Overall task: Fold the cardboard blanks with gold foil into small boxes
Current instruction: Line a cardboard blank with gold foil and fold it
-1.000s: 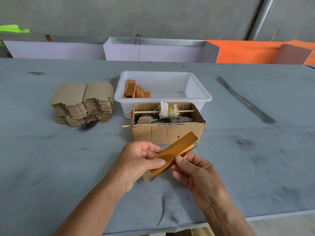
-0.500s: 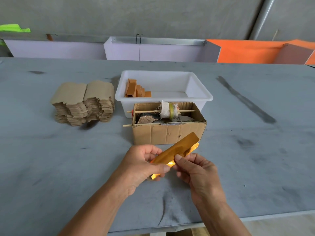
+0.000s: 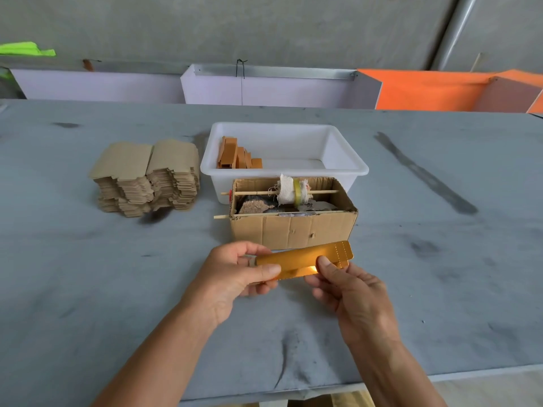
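We find the gold blank (image 3: 304, 259), before the cardboard box (image 3: 293, 227), pinched by left hand (image 3: 235, 277) and right hand (image 3: 349, 286); light, creasable, best held at edges.

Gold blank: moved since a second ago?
Yes. The gold blank has swung from tilted to nearly level, parallel to the cardboard box front edge.

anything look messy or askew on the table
The stack of cardboard blanks at the left leans unevenly, its edges ragged. The open cardboard box has worn flaps, and frayed cloth hangs on its stick.
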### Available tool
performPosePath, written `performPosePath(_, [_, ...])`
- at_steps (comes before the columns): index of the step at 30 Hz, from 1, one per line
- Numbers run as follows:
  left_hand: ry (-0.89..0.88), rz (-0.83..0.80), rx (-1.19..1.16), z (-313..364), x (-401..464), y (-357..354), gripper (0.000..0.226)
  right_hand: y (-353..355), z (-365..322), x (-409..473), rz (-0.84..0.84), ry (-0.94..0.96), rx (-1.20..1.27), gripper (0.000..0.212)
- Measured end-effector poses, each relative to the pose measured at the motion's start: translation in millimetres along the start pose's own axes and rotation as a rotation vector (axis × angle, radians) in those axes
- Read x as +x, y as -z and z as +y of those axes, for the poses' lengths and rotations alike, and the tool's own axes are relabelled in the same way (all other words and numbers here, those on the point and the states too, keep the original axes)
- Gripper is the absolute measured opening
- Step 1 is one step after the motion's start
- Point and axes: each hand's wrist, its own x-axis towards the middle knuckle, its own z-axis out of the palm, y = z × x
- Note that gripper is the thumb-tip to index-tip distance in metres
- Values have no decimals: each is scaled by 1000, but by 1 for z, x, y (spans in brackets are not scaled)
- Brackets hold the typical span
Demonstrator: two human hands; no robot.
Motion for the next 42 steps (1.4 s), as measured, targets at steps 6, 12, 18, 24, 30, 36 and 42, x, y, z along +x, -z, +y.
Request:
performPosePath(6, [49, 50, -294, -14, -9, -16, 47, -4, 3, 0, 63, -12, 111, 9])
performPosePath(12, [108, 174, -478, -21, -4, -30, 15, -12, 8, -5, 54, -42, 163, 8])
performPosePath(18, [95, 219, -497, -21, -2, -27, 8, -10, 5, -5, 19, -93, 195, 11])
performPosePath(24, [74, 267, -565, -24, 0, -28, 14, -10, 6, -4, 7, -125, 216, 12])
performPosePath(30, [30, 263, -514, -26, -2, -34, 20, -14, 8, -5, 37, -105, 251, 10])
performPosePath(36, [18, 325, -503, -24, 0, -32, 19, -18, 9, -3, 23, -111, 212, 9])
performPosePath(42, [15, 302, -526, -26, 3, -28, 13, -25, 7, -3, 35, -108, 147, 9])
